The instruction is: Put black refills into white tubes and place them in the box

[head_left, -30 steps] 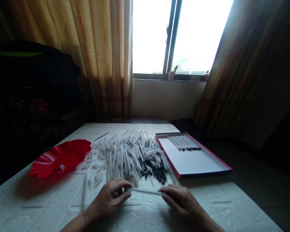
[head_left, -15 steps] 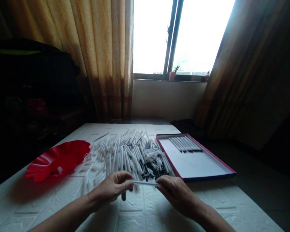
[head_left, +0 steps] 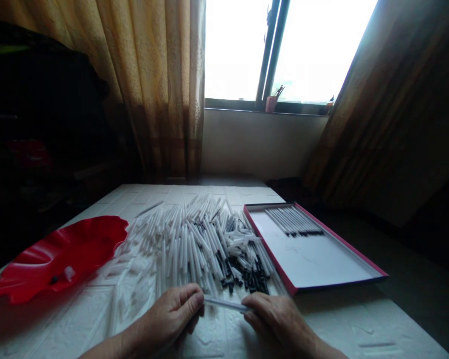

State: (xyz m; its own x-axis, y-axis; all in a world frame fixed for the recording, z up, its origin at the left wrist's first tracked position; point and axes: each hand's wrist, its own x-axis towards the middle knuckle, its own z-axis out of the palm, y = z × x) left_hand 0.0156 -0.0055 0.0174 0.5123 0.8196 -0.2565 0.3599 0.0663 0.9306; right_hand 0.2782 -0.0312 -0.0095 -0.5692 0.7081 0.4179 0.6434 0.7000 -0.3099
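Note:
Low in the middle of the head view, a slim pale pen (head_left: 226,303) is stretched between my two hands, above the table. My left hand (head_left: 181,309) pinches its left end between thumb and fingers. Around its right end, the fingers of my right hand (head_left: 271,314) are closed. Both tips of the pen are hidden by my fingers. Just beyond my hands lies a heap of white pen barrels (head_left: 175,244), with black pen parts (head_left: 256,279) on its near right side.
A red wavy-rimmed bowl (head_left: 97,239) on the left holds a small white piece and a dark one. To the right, a shallow red-edged box lid (head_left: 299,269) carries a row of pens (head_left: 294,222). Everything rests on a white brick-patterned table (head_left: 344,319).
The view has shifted, so the table things appear lower and spread outward. Both hands still grip the pen, which now slopes slightly down to the right.

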